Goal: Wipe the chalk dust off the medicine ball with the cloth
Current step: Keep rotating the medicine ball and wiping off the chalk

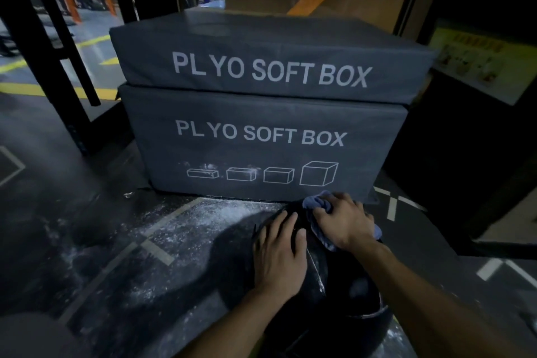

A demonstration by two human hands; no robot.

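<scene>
Hands [280, 253] [345, 222] with cloth [318, 203] on medicine ball [343, 285]

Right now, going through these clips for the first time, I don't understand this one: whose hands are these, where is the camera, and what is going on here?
There is no machine here. A person wears a wide-angle camera on the head, so you look forward and down at their own two bare hands in a dim gym.

The dark round thing under the hands is a medicine ball on the floor, which is dusted with white chalk. The left hand lies flat on the ball with straight fingers, steadying it. The right hand presses a bluish-grey cloth against the ball's far side; its fingers curl over the cloth. A pale chalk streak shows on the ball.

Behind stand two stacked grey foam boxes marked PLYO SOFT BOX.
</scene>
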